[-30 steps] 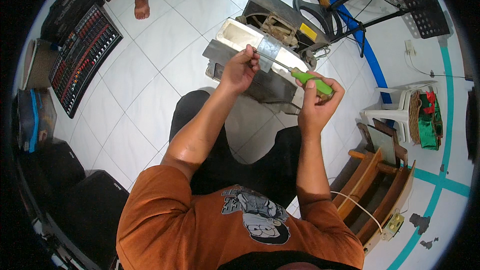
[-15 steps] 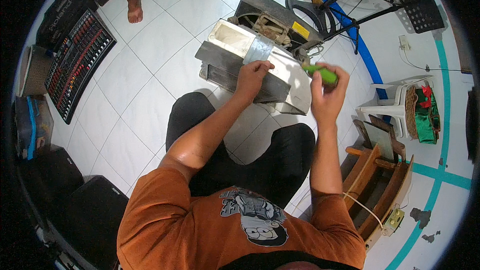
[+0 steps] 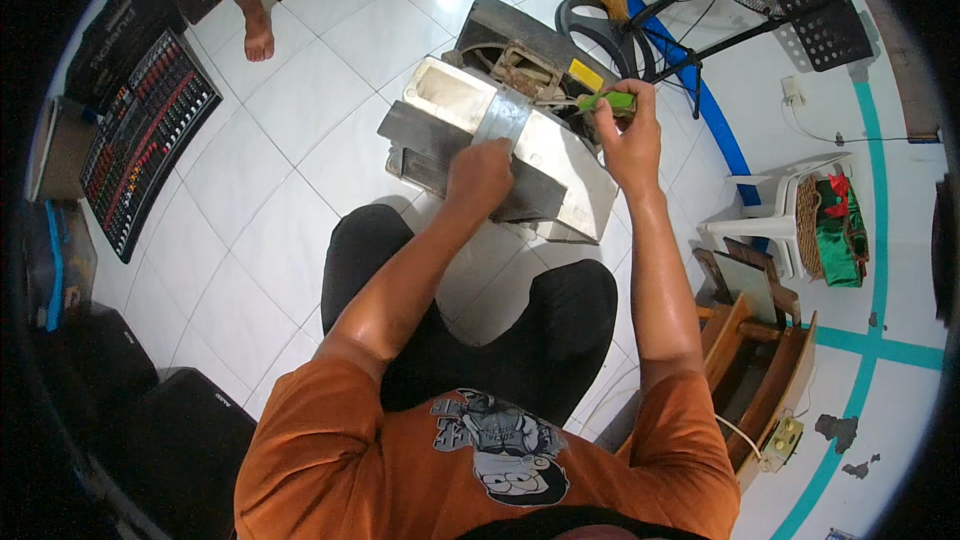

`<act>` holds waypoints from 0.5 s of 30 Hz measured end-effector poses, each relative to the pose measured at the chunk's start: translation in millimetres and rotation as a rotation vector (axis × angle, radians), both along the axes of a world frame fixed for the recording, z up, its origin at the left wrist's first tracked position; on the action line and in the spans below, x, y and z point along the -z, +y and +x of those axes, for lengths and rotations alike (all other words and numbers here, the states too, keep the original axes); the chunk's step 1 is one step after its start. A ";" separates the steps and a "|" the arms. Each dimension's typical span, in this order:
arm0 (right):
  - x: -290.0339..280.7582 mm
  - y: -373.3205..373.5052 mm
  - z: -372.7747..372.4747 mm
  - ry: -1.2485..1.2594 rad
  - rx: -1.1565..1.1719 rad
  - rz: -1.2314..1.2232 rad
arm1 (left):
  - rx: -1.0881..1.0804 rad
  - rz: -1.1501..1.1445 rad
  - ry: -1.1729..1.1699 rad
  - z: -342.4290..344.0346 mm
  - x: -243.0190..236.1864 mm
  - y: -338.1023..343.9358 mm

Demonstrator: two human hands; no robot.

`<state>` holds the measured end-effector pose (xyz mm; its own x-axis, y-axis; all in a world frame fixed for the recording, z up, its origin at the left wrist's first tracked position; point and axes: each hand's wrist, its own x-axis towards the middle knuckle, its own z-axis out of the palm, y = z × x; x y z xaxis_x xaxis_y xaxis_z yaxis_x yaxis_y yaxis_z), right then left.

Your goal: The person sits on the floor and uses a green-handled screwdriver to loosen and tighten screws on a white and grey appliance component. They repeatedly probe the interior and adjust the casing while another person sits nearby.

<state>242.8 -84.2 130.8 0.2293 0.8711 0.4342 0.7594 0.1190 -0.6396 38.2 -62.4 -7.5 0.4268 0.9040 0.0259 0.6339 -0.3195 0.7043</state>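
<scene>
Holding a green-handled screwdriver (image 3: 615,102) near grimy, boxy casing (image 3: 577,172).

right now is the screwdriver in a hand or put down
In a hand: the right hand grips the green handle of the screwdriver.

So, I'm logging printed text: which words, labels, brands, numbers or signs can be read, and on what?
I'll give places, not wording:
Orange shirt: grey lettering beside the cartoon, not clear.
Black case behind the mixer: large, dim lettering.
Lower-left black boxes: pale marks, too small to read.
Yellow label on the dark casing: nothing readable.
</scene>
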 end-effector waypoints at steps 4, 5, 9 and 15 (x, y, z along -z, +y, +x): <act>-1.1 3.8 -0.3 -0.007 -0.030 -0.001 | -0.031 0.070 -0.073 -2.8 -1.0 -1.6; -2.8 4.4 -0.5 -0.017 -0.042 -0.002 | -0.039 0.083 -0.096 -3.2 -0.3 -2.5; -11.5 10.0 -2.9 -0.098 -0.041 -0.058 | -0.032 0.096 -0.098 -1.9 3.3 -3.4; -24.2 19.5 -9.0 -0.211 -0.092 -0.081 | -0.048 0.201 -0.168 -1.8 4.3 -4.3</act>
<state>233.8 -64.7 155.0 0.0587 0.9179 0.3924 0.8658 0.1489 -0.4778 36.4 -66.7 -11.8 0.3586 0.8924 0.2740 0.5315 -0.4365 0.7260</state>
